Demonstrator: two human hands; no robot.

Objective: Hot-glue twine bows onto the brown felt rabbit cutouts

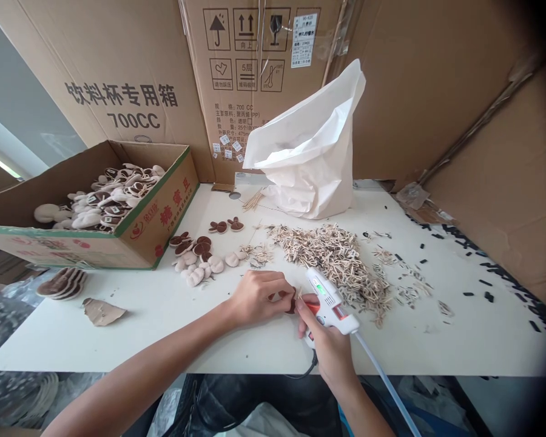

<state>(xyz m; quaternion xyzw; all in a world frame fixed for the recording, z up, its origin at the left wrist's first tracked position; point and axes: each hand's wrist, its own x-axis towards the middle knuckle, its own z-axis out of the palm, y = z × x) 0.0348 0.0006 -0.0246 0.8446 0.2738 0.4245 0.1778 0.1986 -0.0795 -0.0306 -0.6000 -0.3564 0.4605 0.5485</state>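
Note:
My left hand (261, 294) is closed, pinching a small dark brown piece (293, 301) mostly hidden by the fingers. Close against it, my right hand (330, 346) grips a white hot glue gun (330, 300) with a green lit display and an orange trigger. A long translucent glue stick (384, 379) sticks out of the gun's back end. Just beyond the hands lies a big heap of small beige looped strips (332, 255). Brown rabbit-head shapes (227, 226), dark brown pieces (202, 246) and cream plush pieces (198, 273) lie to the left of the heap.
A cardboard box (173, 200) at the left holds many plush pieces. Behind the heap stands a crumpled white bag (309, 164). A stack of brown pieces (62, 284) and a torn cardboard scrap (102, 311) lie left. Black bits (489, 296) scatter along the right edge; tall cartons wall the back.

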